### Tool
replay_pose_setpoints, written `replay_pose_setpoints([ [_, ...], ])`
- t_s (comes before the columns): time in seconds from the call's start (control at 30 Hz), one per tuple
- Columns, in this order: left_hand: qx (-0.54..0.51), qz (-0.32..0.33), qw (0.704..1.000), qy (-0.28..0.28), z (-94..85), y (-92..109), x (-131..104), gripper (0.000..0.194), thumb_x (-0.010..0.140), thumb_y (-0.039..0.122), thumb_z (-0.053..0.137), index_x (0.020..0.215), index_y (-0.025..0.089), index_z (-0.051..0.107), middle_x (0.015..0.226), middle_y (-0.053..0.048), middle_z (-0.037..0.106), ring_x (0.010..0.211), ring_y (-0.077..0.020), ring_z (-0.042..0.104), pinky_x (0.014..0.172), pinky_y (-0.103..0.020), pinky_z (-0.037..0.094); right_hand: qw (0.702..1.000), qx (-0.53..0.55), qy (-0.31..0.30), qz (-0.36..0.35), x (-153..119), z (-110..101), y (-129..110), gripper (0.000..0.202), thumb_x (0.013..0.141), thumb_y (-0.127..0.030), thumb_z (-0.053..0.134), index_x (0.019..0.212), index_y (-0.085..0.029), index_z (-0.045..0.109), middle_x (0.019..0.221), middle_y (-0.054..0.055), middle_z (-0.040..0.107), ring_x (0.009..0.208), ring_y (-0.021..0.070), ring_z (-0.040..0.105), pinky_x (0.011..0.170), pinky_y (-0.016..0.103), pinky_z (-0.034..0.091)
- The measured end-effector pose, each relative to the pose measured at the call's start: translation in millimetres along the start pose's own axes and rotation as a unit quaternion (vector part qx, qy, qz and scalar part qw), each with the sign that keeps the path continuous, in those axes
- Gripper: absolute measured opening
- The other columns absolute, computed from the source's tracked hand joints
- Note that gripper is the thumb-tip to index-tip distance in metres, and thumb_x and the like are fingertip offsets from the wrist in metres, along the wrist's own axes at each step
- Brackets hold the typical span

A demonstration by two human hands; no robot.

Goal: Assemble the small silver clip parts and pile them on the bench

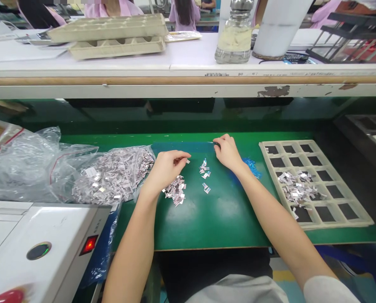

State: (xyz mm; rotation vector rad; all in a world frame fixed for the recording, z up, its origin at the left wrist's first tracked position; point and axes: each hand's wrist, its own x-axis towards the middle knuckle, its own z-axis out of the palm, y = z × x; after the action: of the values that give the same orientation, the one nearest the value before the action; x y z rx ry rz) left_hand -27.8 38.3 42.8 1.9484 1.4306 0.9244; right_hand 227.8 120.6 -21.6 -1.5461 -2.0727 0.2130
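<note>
My left hand (pixel 170 166) is closed in a pinch, with a small silvery piece (pixel 188 161) at its fingertips. Below it lies a heap of similar small metallic pieces (pixel 176 191). My right hand (pixel 227 151) has its fingers pressed together near the far side of the green mat (pixel 213 223); something small and dark shows at the fingertips, too small to name. Between the hands are a few loose pieces with blue bits (pixel 204 167) and another little cluster (pixel 206 188). Shiny blue scraps (pixel 251 167) lie beside my right forearm, partly hidden by it.
A clear bag full of metallic pieces (pixel 112 174) lies at left, behind a white machine (pixel 49 244) with a lit red switch. At right stands a compartment tray (pixel 339 195) holding more pieces. The shelf above carries egg-carton trays (pixel 118 35) and a glass jar (pixel 233 40).
</note>
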Motion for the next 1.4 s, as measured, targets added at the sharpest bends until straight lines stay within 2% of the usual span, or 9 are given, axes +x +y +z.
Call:
replay_pose_setpoints([
  [0.13,-0.094,-0.037,0.995,0.006,5.4,3,1,0.012,0.091,0.032,0.074,0.092,0.024,0.083,0.088,-0.006,0.083,0.078,-0.0248,0.077,0.077,-0.038,0.062,1.000,0.016,0.017,0.005,-1,-5,-3,0.028,0.100,-0.018,0.051,0.108,-0.018,0.078,0.109,0.016,0.070,0.105,0.0339,0.063,0.100,0.050,0.050],
  [0.23,-0.160,-0.068,0.985,0.001,8.9,4,3,0.017,0.087,0.038,0.081,0.087,0.021,0.081,0.083,-0.008,0.082,0.076,-0.0251,0.079,0.073,-0.036,0.062,1.000,0.021,0.018,0.012,-2,-8,-5,0.027,0.101,-0.017,0.049,0.096,-0.018,0.075,0.103,0.014,0.072,0.099,0.0319,0.064,0.094,0.046,0.049],
  [0.37,-0.201,-0.085,0.976,-0.001,13.3,4,5,0.019,0.084,0.037,0.085,0.085,0.019,0.080,0.077,-0.008,0.081,0.076,-0.0253,0.079,0.071,-0.035,0.062,0.997,0.054,0.044,0.020,-5,-15,-15,0.022,0.100,-0.017,0.049,0.094,-0.019,0.070,0.099,0.013,0.072,0.092,0.0294,0.065,0.089,0.043,0.048],
  [0.5,-0.240,-0.081,0.967,0.022,21.5,5,6,0.016,0.083,0.032,0.085,0.085,0.017,0.080,0.079,-0.008,0.081,0.076,-0.0236,0.079,0.072,-0.033,0.062,0.978,0.193,0.078,0.012,-16,-29,-40,0.016,0.099,-0.024,0.053,0.089,-0.022,0.065,0.093,0.007,0.072,0.084,0.0237,0.066,0.080,0.036,0.050],
  [0.6,-0.279,-0.073,0.957,0.036,30.3,6,6,0.016,0.082,0.031,0.086,0.086,0.017,0.079,0.083,-0.008,0.082,0.079,-0.0237,0.080,0.074,-0.032,0.063,0.950,0.306,0.064,0.009,-27,-38,-62,0.015,0.099,-0.031,0.057,0.090,-0.023,0.065,0.092,0.004,0.074,0.086,0.0220,0.069,0.079,0.035,0.053],
  [0.7,-0.290,-0.066,0.954,0.042,36.9,6,7,0.015,0.082,0.031,0.085,0.087,0.017,0.079,0.085,-0.007,0.083,0.080,-0.0234,0.080,0.077,-0.033,0.064,0.935,0.352,0.051,0.006,-35,-39,-75,0.015,0.100,-0.035,0.058,0.093,-0.024,0.065,0.095,0.004,0.075,0.088,0.0214,0.071,0.084,0.036,0.056],
  [0.83,-0.283,-0.066,0.956,0.045,39.4,6,7,0.017,0.082,0.032,0.085,0.088,0.017,0.079,0.082,-0.006,0.082,0.079,-0.0233,0.080,0.080,-0.035,0.064,0.930,0.364,0.040,-0.004,-38,-34,-79,0.015,0.099,-0.034,0.059,0.092,-0.023,0.067,0.092,0.003,0.075,0.085,0.0206,0.071,0.082,0.035,0.057],
  [1.23,-0.323,-0.090,0.941,0.047,41.2,9,5,0.022,0.080,0.035,0.087,0.088,0.016,0.078,0.082,-0.007,0.082,0.080,-0.0254,0.082,0.084,-0.040,0.068,0.931,0.357,0.077,-0.003,-41,-28,-80,0.015,0.098,-0.031,0.062,0.092,-0.023,0.073,0.094,0.004,0.079,0.087,0.0210,0.074,0.084,0.035,0.059],
  [1.4,-0.322,-0.088,0.942,0.043,41.1,9,5,0.022,0.081,0.035,0.087,0.089,0.016,0.079,0.082,-0.007,0.082,0.080,-0.0260,0.082,0.085,-0.041,0.069,0.933,0.354,0.062,-0.002,-40,-28,-80,0.015,0.097,-0.030,0.062,0.090,-0.023,0.074,0.092,0.003,0.078,0.085,0.0210,0.073,0.083,0.036,0.060],
])
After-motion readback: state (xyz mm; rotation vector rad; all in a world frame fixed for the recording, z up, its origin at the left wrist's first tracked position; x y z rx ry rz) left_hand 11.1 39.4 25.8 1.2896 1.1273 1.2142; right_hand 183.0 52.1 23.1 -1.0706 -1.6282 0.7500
